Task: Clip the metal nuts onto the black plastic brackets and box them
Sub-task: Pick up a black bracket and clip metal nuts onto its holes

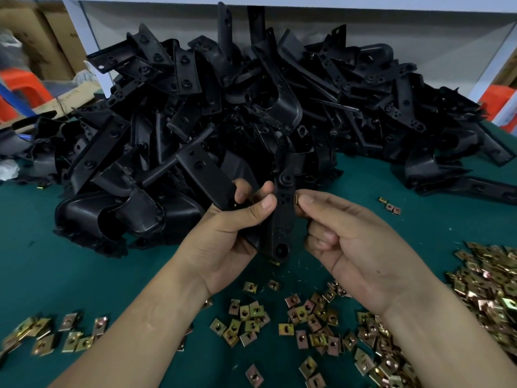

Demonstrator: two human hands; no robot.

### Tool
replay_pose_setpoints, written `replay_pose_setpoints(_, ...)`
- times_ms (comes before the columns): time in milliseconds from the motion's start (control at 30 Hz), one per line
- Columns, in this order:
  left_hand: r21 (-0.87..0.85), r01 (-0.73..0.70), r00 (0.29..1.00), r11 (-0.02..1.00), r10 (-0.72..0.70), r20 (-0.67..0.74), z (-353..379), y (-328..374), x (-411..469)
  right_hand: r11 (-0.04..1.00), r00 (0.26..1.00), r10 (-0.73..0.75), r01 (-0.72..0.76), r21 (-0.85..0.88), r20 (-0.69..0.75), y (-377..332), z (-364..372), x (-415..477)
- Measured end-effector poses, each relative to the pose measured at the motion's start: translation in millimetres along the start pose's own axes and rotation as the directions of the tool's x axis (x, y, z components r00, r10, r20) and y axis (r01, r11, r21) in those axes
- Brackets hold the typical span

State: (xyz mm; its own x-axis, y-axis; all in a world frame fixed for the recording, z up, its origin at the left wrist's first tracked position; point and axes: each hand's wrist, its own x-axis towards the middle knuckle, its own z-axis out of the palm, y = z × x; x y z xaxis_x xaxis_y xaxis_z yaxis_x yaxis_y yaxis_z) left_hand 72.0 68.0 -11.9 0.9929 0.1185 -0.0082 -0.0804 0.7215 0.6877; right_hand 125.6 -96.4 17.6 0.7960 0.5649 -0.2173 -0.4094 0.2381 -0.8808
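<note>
- The bench (56, 261) has a dark green, matt surface. Bare room shows at the near left between the black pile and the nuts along the near edge, and again right of the hands toward the far right.
- A pile of black plastic brackets (223, 107) fills the far half of the bench, from the left edge almost to the right edge. The pieces are matt and moulded, curved shells with flat strips pierced by round holes, all tangled together.
- The left hand (223, 236) holds one bracket (282, 219) raised over the middle of the bench, just in front of the pile. Its fingers (263, 204) are curled round the upper part of the piece.
- The right hand (361, 247) pinches a metal nut (295, 198) between thumb and forefinger. The nut touches the right edge of the held bracket's strip, and the other fingers are curled in.
- Loose nuts (251, 315) lie scattered along the near edge. They are small, square, folded clips with a brassy, iridescent sheen and a centre hole.
- A dense heap of nuts (486, 287) sits at the right edge.
- Three stray nuts (390, 205) lie apart, right of the hands.
- Cardboard boxes (42, 37) stand beyond the far left corner.
</note>
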Motion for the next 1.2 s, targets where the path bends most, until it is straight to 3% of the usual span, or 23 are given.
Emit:
replay_pose_setpoints(100,-0.002,-0.008,1.0,1.0,0.008,0.005,-1.1,0.0,0.1,0.998,1.0,0.01,-0.011,-0.069,-0.021,-0.2,-1.0,0.1)
replay_pose_setpoints(233,0.046,-0.014,0.999,0.999,0.012,0.036,-0.8,-0.6,-0.7,1.0,1.0,0.022,-0.022,-0.003,-0.021,1.1,-0.7,0.5)
replay_pose_setpoints(500,0.148,-0.04,0.999,0.988,0.036,0.025,-1.4,-2.0,-0.7,0.995,0.998,0.061,-0.061,-0.08,0.006,1.9,-0.9,-1.8)
replay_pose_setpoints(767,0.11,-0.056,0.998,0.992,0.055,0.012,-1.5,-1.7,1.1,0.998,0.998,0.068,-0.068,0.007,0.014,11.5,7.1,-1.6)
replay_pose_setpoints(933,0.061,-0.144,0.986,0.988,0.148,-0.071,-6.6,5.5,5.8,0.991,0.999,-0.016,0.021,0.129,-0.044,4.7,6.9,-0.3)
replay_pose_setpoints(1067,-0.013,-0.149,0.986,0.989,0.148,-0.072,-9.8,9.0,7.0,0.994,0.992,-0.099,0.102,0.032,-0.079,8.7,8.4,-2.6)
replay_pose_setpoints(1200,0.044,-0.126,0.99,0.991,0.128,-0.052,-8.5,9.6,7.1,0.987,0.992,-0.122,0.117,-0.107,-0.039,8.5,7.4,-3.9)
